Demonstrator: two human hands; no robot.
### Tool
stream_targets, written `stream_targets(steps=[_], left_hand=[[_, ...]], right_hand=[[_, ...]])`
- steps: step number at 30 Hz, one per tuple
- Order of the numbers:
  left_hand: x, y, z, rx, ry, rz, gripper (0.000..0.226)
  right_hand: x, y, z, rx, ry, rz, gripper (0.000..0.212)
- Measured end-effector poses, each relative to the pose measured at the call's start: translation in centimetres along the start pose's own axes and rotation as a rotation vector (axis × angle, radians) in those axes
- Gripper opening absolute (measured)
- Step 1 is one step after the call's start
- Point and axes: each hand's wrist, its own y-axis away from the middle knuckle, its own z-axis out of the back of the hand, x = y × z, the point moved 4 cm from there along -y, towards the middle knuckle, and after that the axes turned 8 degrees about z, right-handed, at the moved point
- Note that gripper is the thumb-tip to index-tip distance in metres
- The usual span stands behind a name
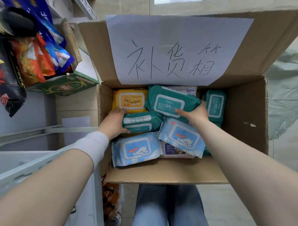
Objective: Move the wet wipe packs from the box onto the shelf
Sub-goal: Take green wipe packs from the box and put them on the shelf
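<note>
Presently, both inside the open brown cardboard box (245, 116): small teal plastic wipe pack (140, 123), left hand (113, 123) curled round its left end; larger teal plastic wipe pack (169, 102), tilted atop others, right hand (196, 115) gripping its right edge.

Glossy beige tiled floor (225, 206) with thin grout lines, a bright light patch (177, 1) at the top edge; a crumpled pale green plastic sheet (283, 90) lies on it at right. White metal shelving (21, 175) fills the left side, with its slotted upright (87, 9) at upper left. A green carton (64, 85) stuffed with colourful snack bags (37, 59) sits upper left, brown bottles (111, 198) low by the shelving's foot; light even and soft.
</note>
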Motion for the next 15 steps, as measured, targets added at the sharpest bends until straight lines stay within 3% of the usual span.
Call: stream_targets(steps=[1, 3, 5, 7, 9, 11, 15], left_hand=[[0.1, 0.0, 0.0, -0.002, 0.006, 0.009, 0.068], [0.0, 0.2, 0.1, -0.041, 0.035, 0.027, 0.061], [0.0, 0.8, 0.2, -0.087, 0.136, 0.042, 0.058], [0.1, 1.8, 0.4, -0.130, 0.295, 0.047, 0.057], [0.0, 3.1, 0.7, -0.177, 0.464, 0.063, 0.053], [0.0, 4.6, 1.0, -0.242, 0.618, 0.097, 0.050], [0.0, 9.0, 2.2, -0.372, 0.863, 0.196, 0.048]], right_hand=[[-0.1, -0.1, -0.1, 0.030, 0.022, -0.012, 0.094], [0.1, -0.2, 0.1, 0.062, 0.000, -0.005, 0.058], [0.5, -0.1, 0.4, 0.111, -0.127, 0.035, 0.035], [1.0, 0.4, 0.6, 0.140, -0.213, 0.094, 0.032], [1.2, 1.2, 1.1, 0.132, -0.247, 0.120, 0.042], [0.8, 2.5, 2.1, 0.064, -0.290, 0.102, 0.052], [-2.1, 6.6, 6.0, -0.097, -0.390, 0.046, 0.053]])
